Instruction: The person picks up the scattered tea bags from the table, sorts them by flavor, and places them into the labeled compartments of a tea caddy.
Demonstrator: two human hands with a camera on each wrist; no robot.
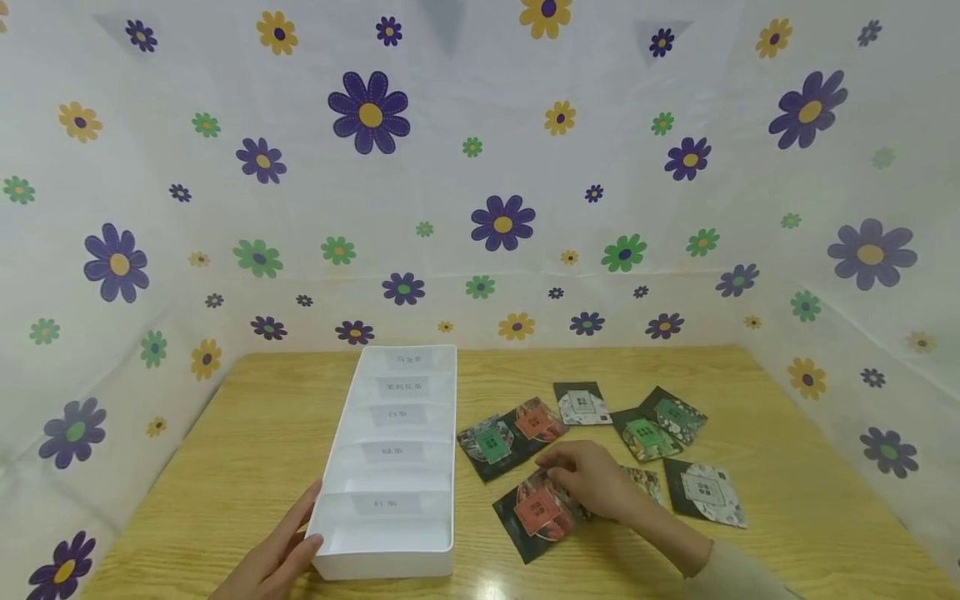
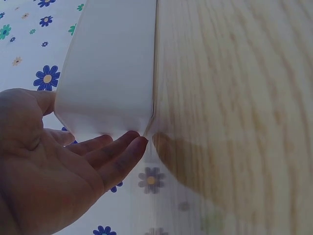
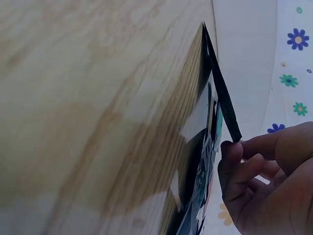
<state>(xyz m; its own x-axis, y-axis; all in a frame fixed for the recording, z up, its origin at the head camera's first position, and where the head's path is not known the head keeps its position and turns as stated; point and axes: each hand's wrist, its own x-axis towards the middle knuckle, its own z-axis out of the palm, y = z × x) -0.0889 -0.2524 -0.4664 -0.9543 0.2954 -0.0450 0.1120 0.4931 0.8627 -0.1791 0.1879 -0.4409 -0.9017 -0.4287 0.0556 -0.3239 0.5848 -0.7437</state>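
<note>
A long white box (image 1: 397, 564), split into several labelled compartments, stands left of centre in the head view. My left hand (image 1: 273, 550) touches its near left corner, fingers fairly straight; the left wrist view shows those fingertips (image 2: 124, 147) against the box wall (image 2: 110, 58). My right hand (image 1: 596, 479) pinches the upper edge of a flat black packet with a red label (image 1: 536, 508). In the right wrist view this packet (image 3: 222, 88) appears edge-on, tilted up from the table, between thumb and fingers. Print on the packets is too small to read.
More flat packets lie right of the box: green-labelled (image 1: 491, 444), red-labelled (image 1: 534, 421), white-labelled (image 1: 581, 404), two green ones overlapping (image 1: 647, 435), and white (image 1: 705, 492). Another (image 1: 643, 483) is partly behind my right hand. Flowered cloth (image 1: 502, 167) encloses the wooden table (image 1: 262, 433).
</note>
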